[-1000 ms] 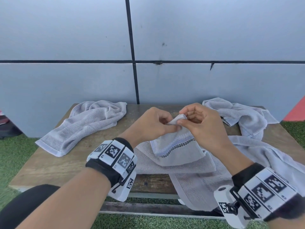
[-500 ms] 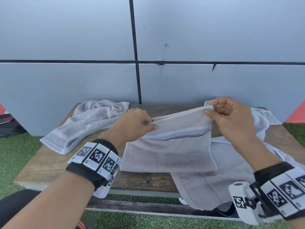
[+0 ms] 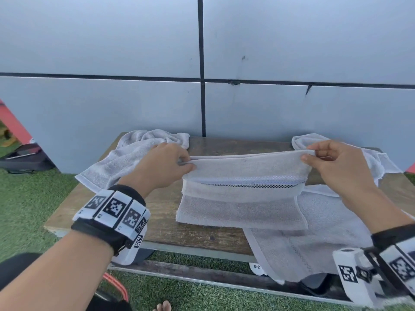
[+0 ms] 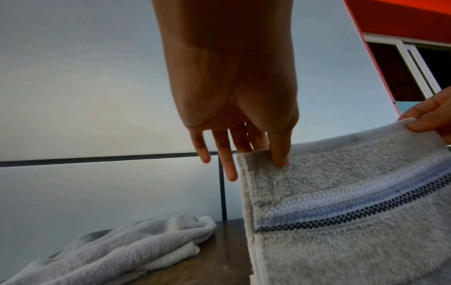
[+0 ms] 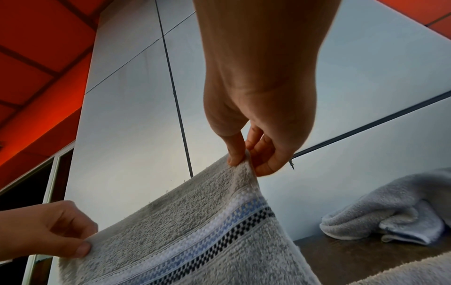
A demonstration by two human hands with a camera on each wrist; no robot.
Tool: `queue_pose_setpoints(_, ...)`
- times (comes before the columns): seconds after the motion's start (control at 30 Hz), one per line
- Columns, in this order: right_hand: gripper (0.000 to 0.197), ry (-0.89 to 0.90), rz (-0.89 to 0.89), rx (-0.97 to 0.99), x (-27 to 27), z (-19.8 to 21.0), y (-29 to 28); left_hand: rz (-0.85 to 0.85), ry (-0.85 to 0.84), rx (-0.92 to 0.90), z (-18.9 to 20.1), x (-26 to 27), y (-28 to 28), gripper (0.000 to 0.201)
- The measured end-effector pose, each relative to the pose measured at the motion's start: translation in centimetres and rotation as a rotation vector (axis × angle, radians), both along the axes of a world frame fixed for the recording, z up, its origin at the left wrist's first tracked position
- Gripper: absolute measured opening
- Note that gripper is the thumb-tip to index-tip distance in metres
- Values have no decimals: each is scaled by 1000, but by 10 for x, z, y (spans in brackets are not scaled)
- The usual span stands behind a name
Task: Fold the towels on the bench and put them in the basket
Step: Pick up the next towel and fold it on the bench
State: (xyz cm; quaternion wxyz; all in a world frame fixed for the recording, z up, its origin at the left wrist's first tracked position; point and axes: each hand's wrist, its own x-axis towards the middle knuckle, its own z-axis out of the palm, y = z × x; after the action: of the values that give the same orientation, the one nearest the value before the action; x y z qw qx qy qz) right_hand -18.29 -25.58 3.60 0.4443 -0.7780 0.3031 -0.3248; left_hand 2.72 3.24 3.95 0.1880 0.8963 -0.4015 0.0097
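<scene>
A grey towel with a blue and black checked stripe is stretched taut above the wooden bench. My left hand pinches its left top corner and my right hand pinches its right top corner. In the left wrist view the thumb of my left hand presses on the striped towel. In the right wrist view my right hand nips the striped towel at its corner. The towel's lower half hangs doubled onto the bench. No basket is in view.
A crumpled grey towel lies at the bench's back left, another at the back right. A flat towel drapes over the front right edge. A grey panelled wall stands right behind; green turf surrounds the bench.
My hands have moved apart from the middle, each keeping a corner, so the bunched striped towel is now stretched wide and lifted.
</scene>
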Motion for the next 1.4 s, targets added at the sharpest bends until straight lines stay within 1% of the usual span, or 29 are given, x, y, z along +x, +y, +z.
queue_pose_setpoints(0.1,13,98,64,-16,-2,2,5,1,-3,6,1,-2,5,32)
queue_pose_setpoints(0.17,12,117,74,-19,-3,3,8,13,-13,3,2,-2,7,38)
queue_pose_setpoints(0.23,17,122,79,-17,-3,1,10,25,-39,6,1,0,10,39)
queue_pose_setpoints(0.3,18,135,78,-26,-3,-1,10,29,-68,25,-1,1,11,35)
queue_pose_setpoints(0.4,8,163,70,-47,-2,-5,9,13,-80,49,-4,4,13,18)
queue_pose_setpoints(0.47,6,170,52,-58,-2,-8,9,6,-81,55,-7,5,14,11)
queue_pose_setpoints(0.57,10,168,35,-66,-3,-9,11,12,-90,48,-7,3,14,8)
queue_pose_setpoints(0.63,13,155,36,-38,-5,-7,12,25,-85,38,-6,0,13,10)
queue_pose_setpoints(0.7,16,142,31,7,-9,-3,10,41,-58,-1,-3,-2,12,11)
queue_pose_setpoints(0.77,16,134,39,69,-13,5,5,50,26,-98,3,-2,14,8)
queue_pose_setpoints(0.87,14,131,46,148,-13,27,-4,58,157,-268,29,-4,12,2)
queue_pose_setpoints(0.97,8,140,6,90,2,61,-14,45,179,-331,67,0,4,16)
queue_pose_setpoints(1.03,6,92,-10,33,15,87,-16,62,156,-328,91,9,-1,21)
queue_pose_setpoints(1.1,12,-24,4,40,28,112,-16,101,98,-346,113,19,-6,17)
queue_pose_setpoints(1.2,21,-225,47,46,40,141,-12,174,71,-530,140,27,-7,11)
queue_pose_setpoints(1.3,20,-357,89,16,40,149,-11,178,45,-699,154,26,-1,7)
queue_pose_setpoints(1.4,21,-397,133,-5,32,135,-9,129,64,-743,145,19,12,4)
